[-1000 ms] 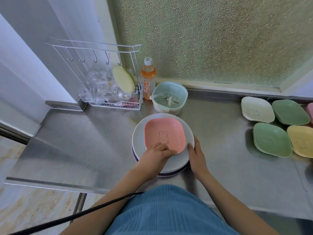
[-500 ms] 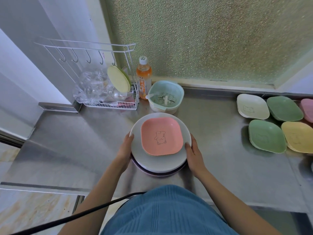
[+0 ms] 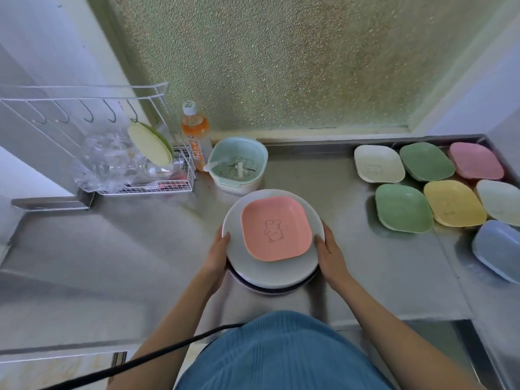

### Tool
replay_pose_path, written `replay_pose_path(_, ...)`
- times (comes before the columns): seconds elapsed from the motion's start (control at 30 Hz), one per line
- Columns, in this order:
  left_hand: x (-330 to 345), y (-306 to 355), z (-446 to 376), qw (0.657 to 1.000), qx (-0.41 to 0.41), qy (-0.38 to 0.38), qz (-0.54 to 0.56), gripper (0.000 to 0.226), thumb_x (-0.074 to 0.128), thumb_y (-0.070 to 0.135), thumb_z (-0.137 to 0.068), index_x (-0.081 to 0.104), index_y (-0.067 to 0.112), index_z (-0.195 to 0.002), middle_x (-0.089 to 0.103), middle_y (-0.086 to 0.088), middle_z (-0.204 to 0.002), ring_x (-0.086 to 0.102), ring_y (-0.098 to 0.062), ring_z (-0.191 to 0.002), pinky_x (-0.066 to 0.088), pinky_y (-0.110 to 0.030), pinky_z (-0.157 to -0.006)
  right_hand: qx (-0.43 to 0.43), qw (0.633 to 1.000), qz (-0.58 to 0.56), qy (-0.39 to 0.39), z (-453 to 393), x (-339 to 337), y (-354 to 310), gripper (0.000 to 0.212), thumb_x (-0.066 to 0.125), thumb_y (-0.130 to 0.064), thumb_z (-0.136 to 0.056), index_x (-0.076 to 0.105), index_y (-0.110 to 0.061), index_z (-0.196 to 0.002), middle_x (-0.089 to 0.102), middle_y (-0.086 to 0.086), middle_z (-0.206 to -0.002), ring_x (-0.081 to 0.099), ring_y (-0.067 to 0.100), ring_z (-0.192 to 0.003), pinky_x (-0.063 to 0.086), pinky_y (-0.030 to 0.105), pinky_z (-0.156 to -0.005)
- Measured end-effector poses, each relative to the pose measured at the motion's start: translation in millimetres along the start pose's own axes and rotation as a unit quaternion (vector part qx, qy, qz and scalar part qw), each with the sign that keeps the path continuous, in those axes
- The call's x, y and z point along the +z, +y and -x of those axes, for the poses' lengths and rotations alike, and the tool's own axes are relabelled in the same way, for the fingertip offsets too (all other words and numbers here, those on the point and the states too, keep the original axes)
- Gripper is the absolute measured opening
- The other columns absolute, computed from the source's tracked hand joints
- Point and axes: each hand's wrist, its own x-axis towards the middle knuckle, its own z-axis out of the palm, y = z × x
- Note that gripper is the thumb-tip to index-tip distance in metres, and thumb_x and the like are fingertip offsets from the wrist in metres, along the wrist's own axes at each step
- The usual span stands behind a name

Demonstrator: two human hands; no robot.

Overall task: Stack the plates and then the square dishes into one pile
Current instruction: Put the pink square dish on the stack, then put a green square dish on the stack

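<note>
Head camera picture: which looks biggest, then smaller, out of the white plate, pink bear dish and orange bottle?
1. Round white plate
2. Pink square bear dish
3. Orange drink bottle, though it stands farther away, so unsure.

orange bottle (image 3: 196, 136), mint strainer bowl (image 3: 238, 164), wire rack (image 3: 146, 175)

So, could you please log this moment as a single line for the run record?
stage: first square dish stacked | left hand: grips plate pile | right hand: grips pile | pink dish: on top | seven dishes at right: loose
</note>
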Motion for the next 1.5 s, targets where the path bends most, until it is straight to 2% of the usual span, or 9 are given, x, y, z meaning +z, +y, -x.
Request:
replay_pose_path(0.13, 39, 4, -9, 0.999, -0.011, -0.030, -0.002, 0.030, 0.027, 0.024, -0.103, 0.040, 0.037, -0.126, 0.056, 0.010, -0.105, 0.052, -0.003, -0.086, 0.044, -0.028, -0.064, 0.010, 1.000, 0.024, 0.007, -9, -39, 4, 0.046, 0.036, -0.020, -0.100, 0.029, -0.023, -0.145, 0.045, -0.006, -0.134, 0.043, 0.010, -0.115, 0.031, 0.023, -0.095)
replay_pose_path(0.3, 87, 5, -17, 0.999, -0.017, -0.037, -0.004, 0.039, 0.026, 0.023, -0.103, 0.037, 0.031, -0.139, 0.052, 0.004, -0.117, 0.052, -0.014, -0.096, 0.045, -0.032, -0.078, 0.014, 0.997, 0.068, 0.013, -30, -81, 15, 0.047, 0.037, -0.027, -0.099, 0.027, -0.024, -0.145, 0.042, -0.002, -0.144, 0.043, 0.020, -0.128, 0.034, 0.034, -0.105)
replay_pose_path(0.6, 154, -9, -15, 0.999, -0.025, -0.020, 0.013, 0.038, 0.027, 0.028, -0.102, 0.034, 0.037, -0.138, 0.050, -0.001, -0.128, 0.052, -0.013, -0.086, 0.044, -0.030, -0.064, -0.033, 0.987, 0.160, 0.013, -68, -148, 17, 0.052, 0.043, -0.023, -0.098, 0.026, -0.014, -0.146, 0.035, 0.004, -0.150, 0.035, 0.023, -0.135, 0.026, 0.029, -0.106)
replay_pose_path(0.77, 175, -16, -5, 0.999, -0.023, -0.015, 0.020, 0.039, 0.028, 0.026, -0.102, 0.034, 0.032, -0.140, 0.043, -0.021, -0.140, 0.052, -0.041, -0.111, 0.045, -0.023, -0.058, -0.068, 0.975, 0.204, 0.050, -68, -178, 27, 0.044, 0.036, -0.018, -0.099, 0.034, -0.014, -0.143, 0.051, 0.010, -0.136, 0.049, 0.028, -0.122, 0.037, 0.035, -0.099)
replay_pose_path(0.9, 178, -24, -2, 1.000, -0.005, 0.016, 0.010, 0.028, 0.033, 0.030, -0.101, 0.041, 0.036, -0.127, 0.055, -0.001, -0.120, 0.055, -0.008, -0.088, 0.047, -0.029, -0.067, -0.096, 0.941, 0.319, 0.062, -59, -201, 61, 0.047, 0.041, -0.003, -0.090, 0.043, -0.011, -0.136, 0.057, 0.016, -0.127, 0.054, 0.036, -0.113, 0.044, 0.043, -0.092)
replay_pose_path(1.03, 184, -31, 3, 0.999, 0.007, 0.043, 0.002, 0.030, 0.035, 0.031, -0.100, 0.041, 0.035, -0.129, 0.058, 0.012, -0.105, 0.055, -0.006, -0.091, 0.046, -0.032, -0.074, -0.086, 0.897, 0.431, 0.043, -62, -214, 83, 0.047, 0.047, -0.001, -0.085, 0.052, -0.013, -0.129, 0.060, 0.011, -0.124, 0.053, 0.031, -0.116, 0.035, 0.041, -0.098)
replay_pose_path(1.17, 188, -42, 17, 0.998, 0.018, 0.066, 0.012, 0.034, 0.037, 0.028, -0.099, 0.041, 0.034, -0.133, 0.056, 0.006, -0.119, 0.056, -0.010, -0.101, 0.043, -0.033, -0.086, -0.094, 0.879, 0.463, 0.059, -65, -216, 79, 0.033, 0.045, -0.001, -0.084, 0.067, -0.020, -0.101, 0.065, 0.004, -0.098, 0.055, 0.028, -0.103, 0.029, 0.035, -0.083)
replay_pose_path(1.33, 192, -51, 26, 0.993, 0.046, 0.105, -0.022, 0.037, 0.038, 0.023, -0.100, 0.042, 0.026, -0.136, 0.051, 0.005, -0.127, 0.046, -0.013, -0.114, 0.037, -0.032, -0.096, -0.157, 0.895, 0.397, 0.129, -65, -220, 74, 0.031, 0.053, 0.006, -0.080, 0.071, -0.015, -0.095, 0.067, 0.007, -0.097, 0.055, 0.032, -0.096, 0.028, 0.033, -0.078)
replay_pose_path(1.5, 199, -43, 27, 0.984, 0.075, 0.150, -0.061, 0.031, 0.046, 0.028, -0.095, 0.049, 0.017, -0.124, 0.058, 0.003, -0.112, 0.056, -0.007, -0.101, 0.043, -0.020, -0.084, -0.271, 0.896, 0.294, 0.195, -63, -211, 41, 0.034, 0.054, 0.009, -0.075, 0.073, -0.011, -0.094, 0.067, 0.009, -0.091, 0.057, 0.032, -0.088, 0.036, 0.036, -0.077)
